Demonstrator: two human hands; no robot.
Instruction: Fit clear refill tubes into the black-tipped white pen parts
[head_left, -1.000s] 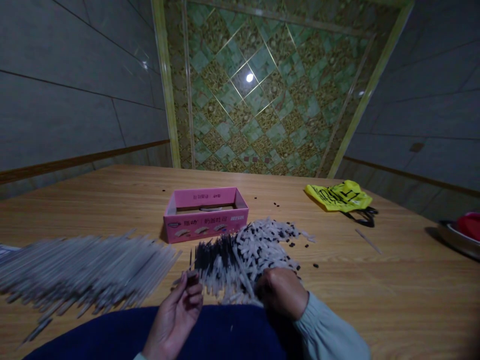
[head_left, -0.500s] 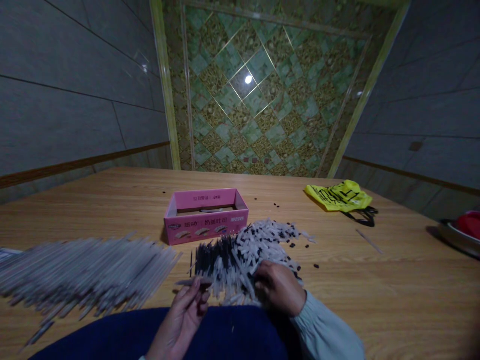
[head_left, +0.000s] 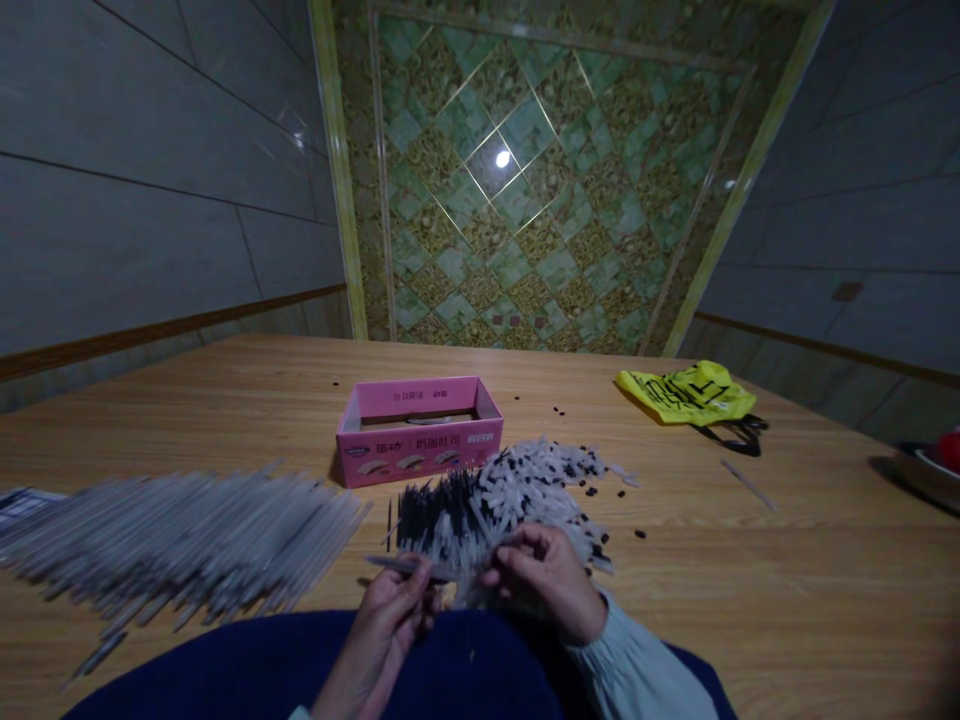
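Note:
My left hand [head_left: 397, 608] is closed in a pinch on a thin, pale, translucent stick [head_left: 409, 567], held level above the table's near edge. To its right, my right hand [head_left: 541, 577] has its fingers curled together; whatever is between the fingertips is too small to make out. Just beyond both hands lies a heap of small whitish translucent pieces [head_left: 529, 488] with black bits mixed in. Next to that heap, slim black sticks [head_left: 435, 508] lie in a bunch. A wide pile of long, clear, thin tubes [head_left: 195, 535] spreads out at the left.
A pink open box [head_left: 420, 455] stands behind the bunch of black sticks. Farther right lie a yellow bag [head_left: 690, 393] with black straps and a single loose stick [head_left: 750, 486]. A bowl with something red [head_left: 949, 452] is at the right edge. Small black bits dot the wooden table [head_left: 750, 590].
My right hand has lifted off the whitish heap and come nearer my left hand. My left hand keeps its pinch on the stick. The view has shifted slightly.

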